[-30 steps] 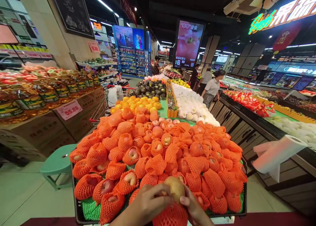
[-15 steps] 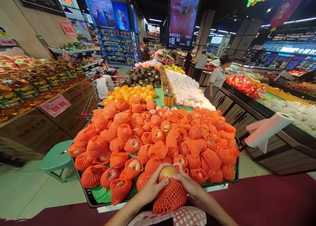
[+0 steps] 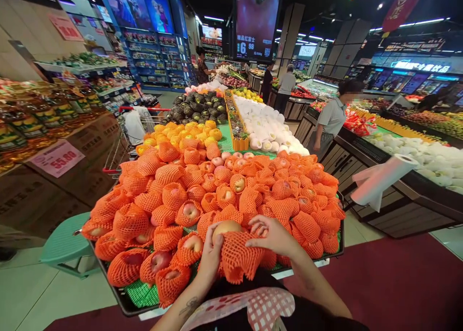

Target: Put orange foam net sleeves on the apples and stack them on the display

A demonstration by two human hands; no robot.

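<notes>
One apple in one orange net sleeve sat at the near edge of the display tray, among dozens of netted apples, too many to count. My left hand cupped its left side, fingers curled around it; my right hand pinched the net's top right. Open floor lay to the right.

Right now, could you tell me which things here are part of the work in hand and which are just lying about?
In hand:
- left hand and right hand, both on the net
- apple, top showing
- orange foam net around it
- pile of netted apples on the tray

Lying about:
- bag roll
- green stool
- price sign
- oil bottles
- trolley
</notes>
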